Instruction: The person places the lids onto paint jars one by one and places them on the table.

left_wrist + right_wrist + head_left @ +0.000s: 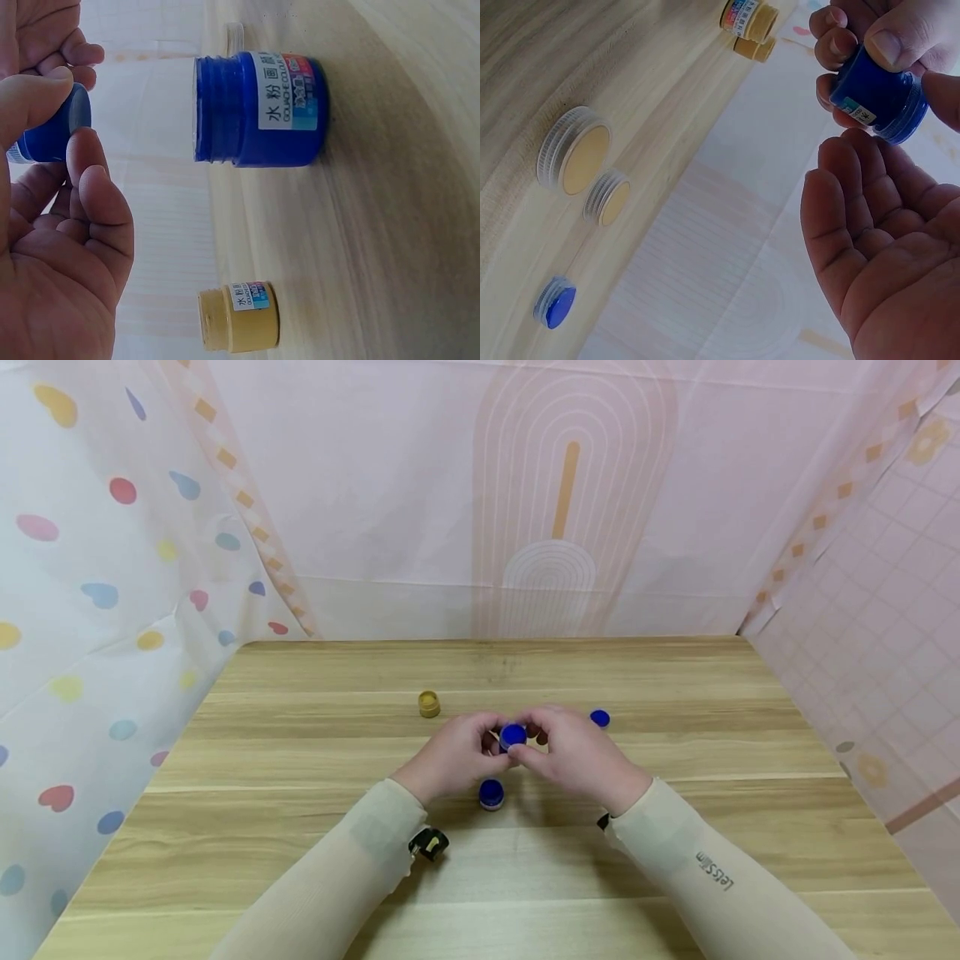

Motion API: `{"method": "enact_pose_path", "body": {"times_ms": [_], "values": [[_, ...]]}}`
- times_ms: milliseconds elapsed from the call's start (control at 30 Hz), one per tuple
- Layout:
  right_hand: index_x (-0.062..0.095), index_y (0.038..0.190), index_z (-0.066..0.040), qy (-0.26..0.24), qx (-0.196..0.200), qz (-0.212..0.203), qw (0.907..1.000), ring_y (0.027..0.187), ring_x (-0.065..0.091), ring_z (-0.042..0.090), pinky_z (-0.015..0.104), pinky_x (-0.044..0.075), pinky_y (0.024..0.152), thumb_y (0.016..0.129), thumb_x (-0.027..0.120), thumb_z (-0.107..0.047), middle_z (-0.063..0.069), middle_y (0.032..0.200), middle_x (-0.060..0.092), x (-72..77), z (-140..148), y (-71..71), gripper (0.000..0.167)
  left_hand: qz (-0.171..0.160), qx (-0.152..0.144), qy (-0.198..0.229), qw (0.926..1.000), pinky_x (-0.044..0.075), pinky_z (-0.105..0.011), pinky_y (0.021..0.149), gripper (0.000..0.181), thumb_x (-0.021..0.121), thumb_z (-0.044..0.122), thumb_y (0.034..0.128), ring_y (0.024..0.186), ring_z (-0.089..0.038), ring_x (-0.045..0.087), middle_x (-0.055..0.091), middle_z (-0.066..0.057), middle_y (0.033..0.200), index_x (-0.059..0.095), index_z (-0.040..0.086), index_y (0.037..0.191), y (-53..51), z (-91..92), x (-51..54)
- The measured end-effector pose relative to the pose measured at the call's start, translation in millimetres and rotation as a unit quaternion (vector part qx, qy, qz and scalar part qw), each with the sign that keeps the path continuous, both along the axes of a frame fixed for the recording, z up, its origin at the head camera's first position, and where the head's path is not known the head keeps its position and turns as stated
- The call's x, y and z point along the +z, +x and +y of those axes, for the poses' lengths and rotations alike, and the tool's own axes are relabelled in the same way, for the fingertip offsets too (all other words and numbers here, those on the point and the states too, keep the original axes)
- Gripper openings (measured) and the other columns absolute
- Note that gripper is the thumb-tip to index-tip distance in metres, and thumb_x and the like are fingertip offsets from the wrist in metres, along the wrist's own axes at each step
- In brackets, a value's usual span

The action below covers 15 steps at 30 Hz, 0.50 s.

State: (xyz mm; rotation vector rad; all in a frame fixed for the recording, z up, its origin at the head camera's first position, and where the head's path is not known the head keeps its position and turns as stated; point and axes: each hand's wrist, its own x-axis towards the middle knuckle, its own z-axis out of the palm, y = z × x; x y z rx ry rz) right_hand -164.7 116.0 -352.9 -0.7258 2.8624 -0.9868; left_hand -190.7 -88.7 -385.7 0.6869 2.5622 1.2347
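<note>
Both hands meet over the middle of the table around a small blue gouache jar (513,735). My left hand (459,755) pinches its body between thumb and fingers. At the jar's rim end are the thumb and fingertips of my right hand (576,757), one on either side. Whether a lid sits on this jar I cannot tell. A second blue gouache jar (277,112) stands on the table just below the hands, its threaded neck bare. Beyond the left hand stands a yellow gouache jar (429,704), also with a bare neck. A blue lid (600,718) lies past the right hand.
In the right wrist view, two yellow jars (742,19) stand close together. Two clear-edged lids with yellow insides (586,159) lie near the blue lid. The wooden table (300,760) reaches back to a patterned cloth wall (375,485).
</note>
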Motion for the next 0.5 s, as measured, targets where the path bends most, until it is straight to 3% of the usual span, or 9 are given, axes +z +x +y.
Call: {"method": "enact_pose_path", "body": {"times_ms": [167,300,500], "values": [[0.066,0.135,-0.002,0.01,0.009,0.014,0.9998,0.102,0.07,0.024,0.037,0.058,0.085,0.098,0.076,-0.027,0.009,0.122,0.073,0.6,0.7,-0.3,0.046,-0.002,0.0,-0.003,1.0,0.053,-0.027,0.071,0.02,0.079,0.023,0.0951,0.08,-0.012,0.063,0.069,0.003,0.088,0.07,0.015,0.112,0.6,-0.5,0.3],[0.068,0.133,-0.003,0.01,0.021,0.023,0.9995,0.1,0.07,0.025,0.036,0.058,0.085,0.098,0.074,-0.022,0.01,0.126,0.073,1.1,0.9,-0.1,0.041,0.002,-0.001,-0.005,1.0,0.053,-0.027,0.071,0.02,0.079,0.022,0.0947,0.079,-0.011,0.063,0.069,0.004,0.087,0.071,0.014,0.111,-0.3,-0.9,-0.3],[0.072,0.126,-0.008,0.004,0.028,0.031,0.9991,0.099,0.069,0.023,0.034,0.057,0.086,0.098,0.074,-0.019,0.004,0.118,0.075,0.9,-1.2,-0.9,0.031,0.001,0.0,-0.008,1.0,0.053,-0.027,0.069,0.021,0.079,0.022,0.0944,0.079,-0.012,0.063,0.069,0.003,0.086,0.071,0.014,0.112,-0.8,-1.6,0.8]]}}
